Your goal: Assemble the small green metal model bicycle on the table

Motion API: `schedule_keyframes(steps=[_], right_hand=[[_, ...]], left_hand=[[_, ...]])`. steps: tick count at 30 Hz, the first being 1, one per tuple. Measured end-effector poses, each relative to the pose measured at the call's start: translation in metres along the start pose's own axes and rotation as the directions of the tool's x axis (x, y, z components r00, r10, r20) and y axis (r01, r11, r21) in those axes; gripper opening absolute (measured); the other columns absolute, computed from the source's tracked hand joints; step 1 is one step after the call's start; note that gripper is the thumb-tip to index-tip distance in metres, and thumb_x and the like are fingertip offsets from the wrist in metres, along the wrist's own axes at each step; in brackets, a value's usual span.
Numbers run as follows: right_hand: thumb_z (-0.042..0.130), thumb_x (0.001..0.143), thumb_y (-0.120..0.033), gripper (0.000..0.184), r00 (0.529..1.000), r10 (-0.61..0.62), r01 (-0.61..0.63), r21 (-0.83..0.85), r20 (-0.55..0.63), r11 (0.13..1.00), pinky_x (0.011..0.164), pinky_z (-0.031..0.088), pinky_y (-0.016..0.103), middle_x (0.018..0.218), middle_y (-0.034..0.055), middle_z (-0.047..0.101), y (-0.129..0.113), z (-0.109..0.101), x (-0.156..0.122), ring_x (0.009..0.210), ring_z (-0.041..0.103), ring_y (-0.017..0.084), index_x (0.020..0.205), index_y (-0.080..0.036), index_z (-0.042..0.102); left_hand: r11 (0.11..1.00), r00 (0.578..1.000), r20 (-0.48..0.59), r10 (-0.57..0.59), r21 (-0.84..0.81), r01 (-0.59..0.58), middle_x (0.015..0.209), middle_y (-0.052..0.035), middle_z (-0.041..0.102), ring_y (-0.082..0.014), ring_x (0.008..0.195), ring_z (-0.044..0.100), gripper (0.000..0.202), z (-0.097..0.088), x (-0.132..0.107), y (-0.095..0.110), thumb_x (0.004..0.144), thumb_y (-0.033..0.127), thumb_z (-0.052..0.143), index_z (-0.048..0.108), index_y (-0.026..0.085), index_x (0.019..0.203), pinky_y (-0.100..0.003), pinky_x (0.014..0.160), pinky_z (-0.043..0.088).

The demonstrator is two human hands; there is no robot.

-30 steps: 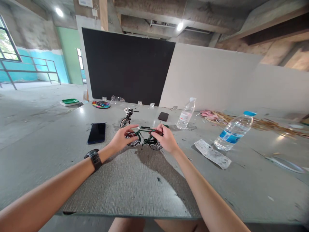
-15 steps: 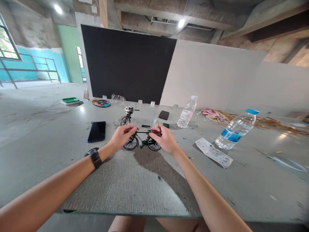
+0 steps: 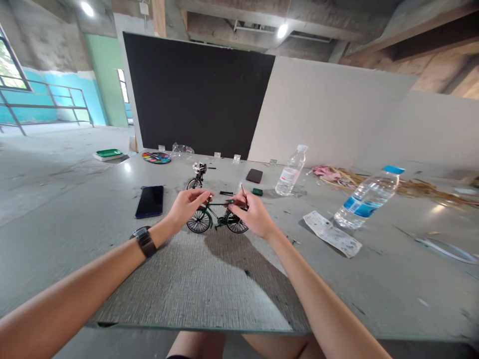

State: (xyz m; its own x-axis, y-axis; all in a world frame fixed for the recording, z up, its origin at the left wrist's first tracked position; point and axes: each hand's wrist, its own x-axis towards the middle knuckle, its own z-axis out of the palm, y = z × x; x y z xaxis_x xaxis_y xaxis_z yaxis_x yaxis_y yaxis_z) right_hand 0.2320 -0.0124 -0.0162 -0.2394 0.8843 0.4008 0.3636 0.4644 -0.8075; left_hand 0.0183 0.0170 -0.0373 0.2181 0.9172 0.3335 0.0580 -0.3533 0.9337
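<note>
A small green model bicycle (image 3: 221, 220) with black spoked wheels stands upright on the grey table in front of me. My left hand (image 3: 188, 207) is closed at its front end, thumb and fingers pinching near the handlebar. At the rear, my right hand (image 3: 251, 212) closes over the seat and back wheel, and a thin dark stick (image 3: 243, 190) pokes up between its fingers. The fingers partly hide both ends of the bicycle. Behind my left hand is a second, black model bicycle (image 3: 195, 183), partly covered by that hand.
A phone (image 3: 149, 202) lies left, a paint palette (image 3: 156, 157) behind it. Beyond my right hand are a small green block (image 3: 257, 191) and a dark flat case (image 3: 254, 175). Two water bottles (image 3: 290, 172), a printed sheet (image 3: 332, 233) and a white ring (image 3: 447, 250) occupy the right side.
The model bicycle has shifted slightly left, with both hands staying at its ends. My left-hand fingers look a little straighter over the handlebar.
</note>
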Motion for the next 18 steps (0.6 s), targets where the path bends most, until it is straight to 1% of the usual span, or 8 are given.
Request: schedule_keyframes(steps=[5, 8, 13, 18], right_hand=[[0.062, 0.082, -0.027, 0.033, 1.0, 0.006, -0.006, -0.005, -0.003, 1.0, 0.08, 0.045, 0.036, 0.088, 0.0024, 0.063, -0.0005, -0.0006, -0.0001, 0.091, 0.065, 0.021, 0.074, -0.025, 0.029], [0.061, 0.082, -0.028, 0.033, 1.0, 0.005, -0.005, -0.018, -0.01, 1.0, 0.079, 0.045, 0.036, 0.086, 0.0018, 0.062, -0.0013, -0.0008, -0.0002, 0.089, 0.064, 0.021, 0.074, -0.025, 0.029], [0.061, 0.081, -0.028, 0.033, 1.0, -0.006, 0.005, -0.023, -0.026, 1.0, 0.078, 0.045, 0.036, 0.081, 0.0002, 0.058, -0.0008, -0.0019, 0.0006, 0.087, 0.063, 0.021, 0.073, -0.025, 0.029], [0.061, 0.081, -0.027, 0.033, 0.999, -0.018, 0.016, -0.024, -0.051, 1.0, 0.076, 0.045, 0.037, 0.079, -0.0003, 0.056, 0.0004, -0.0036, 0.0018, 0.084, 0.062, 0.02, 0.073, -0.025, 0.029]], left_hand=[[0.999, 1.0, 0.014, 0.019, 0.033, -0.019, 0.093, -0.0067, 0.074, -0.0178, 0.086, 0.063, 0.033, -0.0004, 0.0009, -0.0041, 0.09, 0.046, 0.062, 0.076, 0.017, 0.098, -0.03, 0.078, 0.047], [0.998, 0.999, 0.026, 0.036, 0.05, -0.037, 0.091, -0.0065, 0.073, -0.018, 0.084, 0.062, 0.034, -0.0008, 0.001, -0.0051, 0.09, 0.047, 0.06, 0.075, 0.017, 0.095, -0.03, 0.076, 0.047], [0.996, 0.998, 0.047, 0.034, 0.08, -0.038, 0.086, -0.0056, 0.07, -0.0177, 0.081, 0.059, 0.037, -0.0015, 0.0001, -0.0035, 0.091, 0.049, 0.058, 0.075, 0.017, 0.097, -0.029, 0.072, 0.045], [0.998, 0.998, 0.06, 0.027, 0.063, -0.031, 0.083, -0.0056, 0.069, -0.0182, 0.08, 0.059, 0.039, -0.0009, -0.0007, -0.0011, 0.09, 0.051, 0.059, 0.075, 0.017, 0.098, -0.03, 0.072, 0.046]])
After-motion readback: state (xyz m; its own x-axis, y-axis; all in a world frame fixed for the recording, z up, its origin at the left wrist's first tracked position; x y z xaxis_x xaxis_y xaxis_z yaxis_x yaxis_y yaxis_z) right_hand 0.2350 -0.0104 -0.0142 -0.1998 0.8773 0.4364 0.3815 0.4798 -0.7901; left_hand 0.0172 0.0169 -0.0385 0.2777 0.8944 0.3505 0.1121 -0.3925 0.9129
